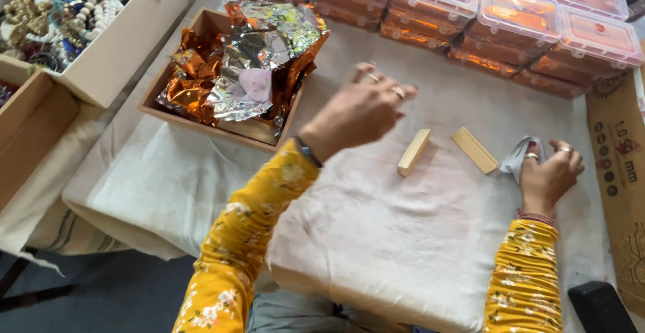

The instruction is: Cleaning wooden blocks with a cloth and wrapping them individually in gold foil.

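Observation:
My left hand [359, 111] hovers above the cloth-covered table [376, 239], fingers loosely apart and holding nothing, just right of a wooden tray [176, 108] filled with crumpled orange and silver foil [248, 58]. Two small wooden blocks lie on the cloth: one [413, 152] just below my left hand, the other [474, 150] further right. My right hand [549, 175] rests on the cloth at the right, fingers curled on a small white cloth [519, 155]. Both arms wear yellow flowered sleeves.
Several clear plastic boxes with orange contents [510, 17] are stacked along the far edge. A box of mixed beads and bracelets [60, 11] stands at the top left, beside an empty wooden box [30, 131]. A brown printed cardboard sheet [621, 172] lies at the right edge.

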